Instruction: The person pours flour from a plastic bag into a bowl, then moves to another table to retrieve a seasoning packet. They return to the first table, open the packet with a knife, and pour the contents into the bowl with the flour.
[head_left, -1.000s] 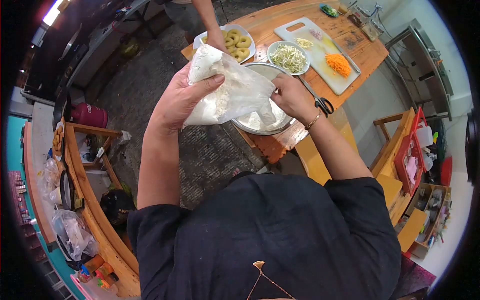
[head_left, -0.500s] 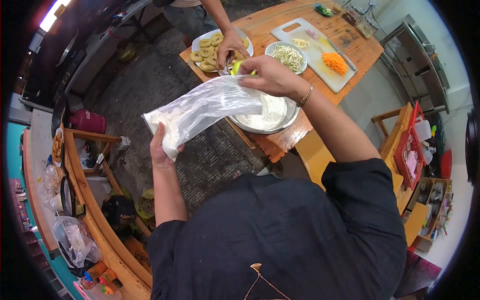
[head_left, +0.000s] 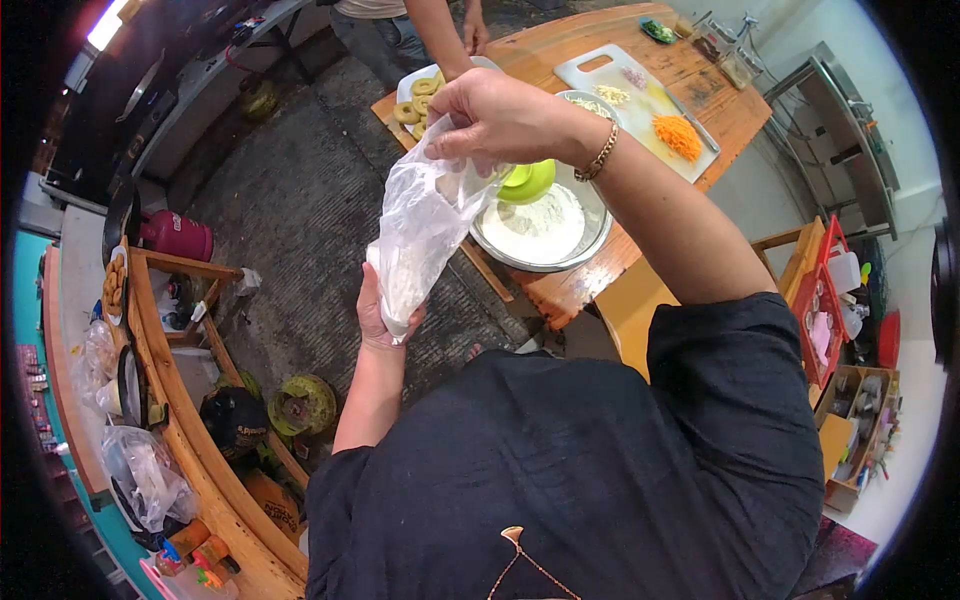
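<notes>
The right hand (head_left: pixel 500 115) keeps its grip clamped on the gathered mouth of a clear plastic bag (head_left: pixel 425 215), fingers bunched over the crumpled film just above centre of the frame. A green scoop (head_left: pixel 527 180) sits under the same hand; it seems to be held there too, though the fingers hide how. A beaded bracelet (head_left: pixel 600 155) circles that wrist.

The left hand (head_left: pixel 385 315) has its grip closed round the bag's lower end, left of centre, where white flour (head_left: pixel 397 285) has settled. The bag hangs stretched between the two hands, tilted, its mouth higher and to the right, held in the air beside the edge of the worktop (head_left: pixel 575 285).

Just below and right of the scoop a steel bowl (head_left: pixel 598 235) stands on the wood, holding a heap of the same white powder.

Further up the frame, a white plate (head_left: pixel 403 82) of ring-shaped pieces shows partly behind the right hand. To the upper right lies a white cutting board (head_left: pixel 645 105) with a pile of shredded carrot (head_left: pixel 680 135).

At the top edge another person's hand (head_left: pixel 475 30) hangs beside the worktop.
</notes>
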